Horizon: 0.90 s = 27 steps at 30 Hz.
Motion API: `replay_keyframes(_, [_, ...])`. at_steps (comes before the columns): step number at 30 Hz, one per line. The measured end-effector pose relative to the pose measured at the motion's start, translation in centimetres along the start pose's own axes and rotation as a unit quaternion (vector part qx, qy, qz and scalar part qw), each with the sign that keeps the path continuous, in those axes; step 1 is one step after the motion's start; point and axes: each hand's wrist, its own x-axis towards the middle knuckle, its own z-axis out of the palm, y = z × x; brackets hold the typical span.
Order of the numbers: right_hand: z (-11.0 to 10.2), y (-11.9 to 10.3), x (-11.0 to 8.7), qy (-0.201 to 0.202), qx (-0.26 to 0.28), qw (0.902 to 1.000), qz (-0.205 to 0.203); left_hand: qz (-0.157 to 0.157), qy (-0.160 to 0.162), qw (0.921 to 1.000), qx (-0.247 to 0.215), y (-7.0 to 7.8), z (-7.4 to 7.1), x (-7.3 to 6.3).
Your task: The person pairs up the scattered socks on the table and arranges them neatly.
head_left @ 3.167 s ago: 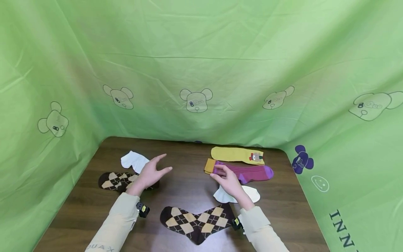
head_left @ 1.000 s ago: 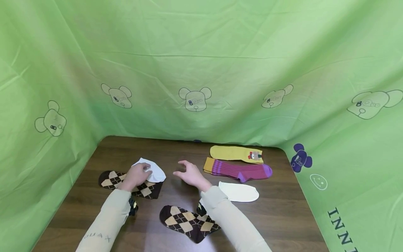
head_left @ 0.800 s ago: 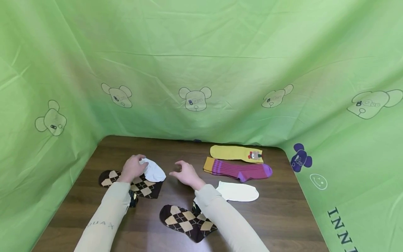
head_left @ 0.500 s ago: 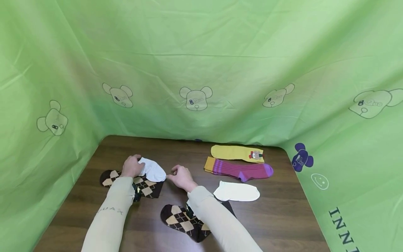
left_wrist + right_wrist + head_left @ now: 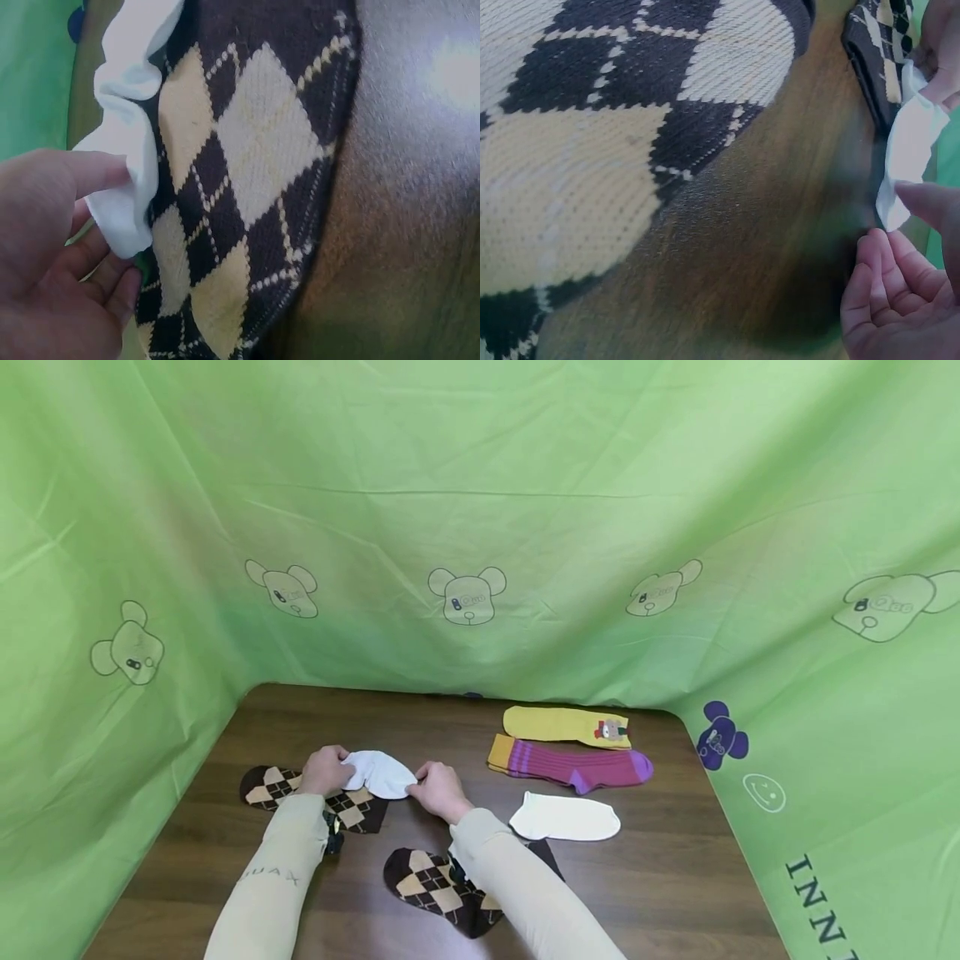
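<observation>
A short white sock [image 5: 381,774] is stretched between both hands above the dark argyle sock [image 5: 358,814] on the left. My left hand [image 5: 322,771] pinches its left end; in the left wrist view the thumb lies over the white fabric [image 5: 124,146] and the fingers are behind it. At the opposite end, my right hand [image 5: 441,791] pinches the tip between thumb and fingers, as the right wrist view also shows with the white sock [image 5: 911,154] running between the hands. A second argyle sock [image 5: 427,881] lies nearer, partly hidden by the right forearm.
Another white sock [image 5: 566,817] lies flat on the right of the wooden table [image 5: 660,893]. Behind it are a magenta sock [image 5: 543,763] with an orange cuff and a yellow sock [image 5: 555,725]. A green cloth [image 5: 465,527] encloses the back and sides.
The right hand has come left from near the magenta sock and taken the white sock's tip. The left hand has gripped its other end, and the sock has shifted right from the back left.
</observation>
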Motion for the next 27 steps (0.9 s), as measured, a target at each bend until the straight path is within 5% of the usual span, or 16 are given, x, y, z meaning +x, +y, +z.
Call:
replay_keyframes(5, [0.1, 0.1, -0.2, 0.012, 0.01, 0.9998, 0.011, 0.011, 0.0, 0.9998, -0.017, 0.0, 0.5, 0.3])
replay_keyframes(11, [0.1, 0.2, -0.2, 0.042, 0.096, 0.9936, 0.041, 0.006, 0.012, 0.9983, -0.057, 0.1, 0.6, 0.5])
replay_keyframes(19, [-0.3, 0.9, 0.4, 0.082, 0.192, 0.975, 0.076, 0.023, 0.007, 0.9948, -0.099, 2.1, 0.1, 0.4])
replay_keyframes(27, [-1.2, 1.8, 0.9, 0.06, 0.317, 0.9398, 0.113, 0.031, 0.001, 0.9911, -0.13, 3.7, 0.0, 0.5])
